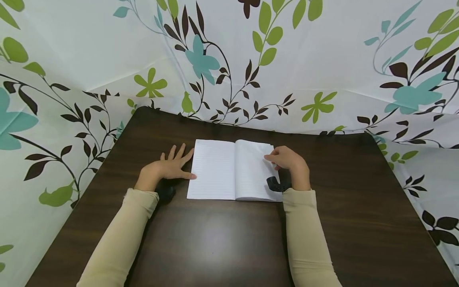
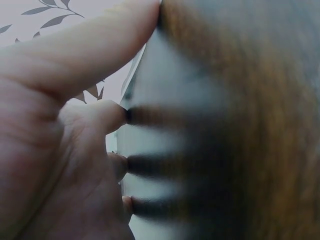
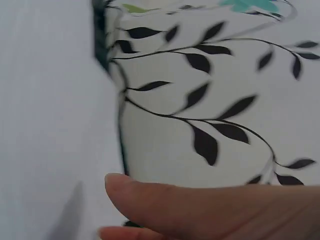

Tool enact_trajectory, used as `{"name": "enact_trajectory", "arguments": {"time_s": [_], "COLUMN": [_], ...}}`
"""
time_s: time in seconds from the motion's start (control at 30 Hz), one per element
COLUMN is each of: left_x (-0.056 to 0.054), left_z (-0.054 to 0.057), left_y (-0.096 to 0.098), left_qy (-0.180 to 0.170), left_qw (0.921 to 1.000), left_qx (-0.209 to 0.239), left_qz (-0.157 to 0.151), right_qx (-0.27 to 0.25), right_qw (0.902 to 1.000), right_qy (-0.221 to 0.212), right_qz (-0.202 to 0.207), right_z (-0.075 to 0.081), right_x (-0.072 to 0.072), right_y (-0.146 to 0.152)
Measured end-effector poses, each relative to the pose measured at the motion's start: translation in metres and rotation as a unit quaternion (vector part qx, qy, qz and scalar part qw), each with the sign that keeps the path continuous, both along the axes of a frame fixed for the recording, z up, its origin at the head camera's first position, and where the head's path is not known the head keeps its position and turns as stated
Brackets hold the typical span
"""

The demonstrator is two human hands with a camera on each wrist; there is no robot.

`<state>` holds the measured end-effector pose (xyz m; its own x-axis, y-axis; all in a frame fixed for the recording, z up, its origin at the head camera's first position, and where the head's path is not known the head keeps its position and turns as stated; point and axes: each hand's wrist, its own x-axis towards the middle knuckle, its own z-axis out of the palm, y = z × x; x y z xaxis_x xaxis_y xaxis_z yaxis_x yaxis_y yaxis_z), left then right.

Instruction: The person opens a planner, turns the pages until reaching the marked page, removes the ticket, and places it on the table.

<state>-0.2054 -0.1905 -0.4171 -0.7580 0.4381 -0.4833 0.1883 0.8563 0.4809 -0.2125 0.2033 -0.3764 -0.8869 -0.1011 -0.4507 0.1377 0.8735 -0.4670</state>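
Note:
An open notebook [image 1: 215, 169] with white pages lies flat; faint ruled lines show on its left page. My left hand [image 1: 168, 166] rests on the table at the notebook's left side, fingers spread, thumb tip at the page edge. In the left wrist view the thumb [image 2: 100, 45] stretches across the top, with the other fingertips lower down. My right hand [image 1: 288, 159] is over the right page's outer edge, fingers bent, fingertips on the paper. In the right wrist view the thumb [image 3: 145, 197] overlaps the page [image 3: 50, 110]; I cannot tell whether paper is pinched.
A dark brown wooden table [image 1: 215, 247] holds the notebook. Behind and beside it hangs a white cloth [image 1: 107, 52] with leaves and flowers. Dark wrist devices sit by the left wrist [image 1: 165, 193] and the right wrist [image 1: 277, 184].

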Motion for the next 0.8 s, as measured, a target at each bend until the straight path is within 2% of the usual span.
{"name": "enact_trajectory", "arguments": {"time_s": [0.13, 0.33, 0.6, 0.8], "left_x": [0.0, -0.002, -0.004, -0.003], "left_z": [-0.001, -0.002, 0.001, -0.002], "left_y": [-0.001, -0.001, -0.001, -0.002], "left_qy": [0.003, 0.003, 0.003, 0.003], "left_qw": [1.0, 1.0, 1.0, 0.9999], "left_qx": [0.0, -0.007, -0.009, -0.012], "left_qz": [0.0, -0.002, -0.002, -0.002], "right_qx": [0.047, 0.099, 0.09, 0.078], "right_qw": [0.9982, 0.9927, 0.9911, 0.992], "right_qy": [-0.002, 0.036, 0.063, 0.064], "right_qz": [-0.036, -0.059, -0.075, -0.076], "right_z": [-0.007, -0.011, -0.013, -0.017], "right_x": [-0.001, 0.002, 0.001, 0.001], "right_y": [-0.014, -0.031, -0.033, -0.03]}}
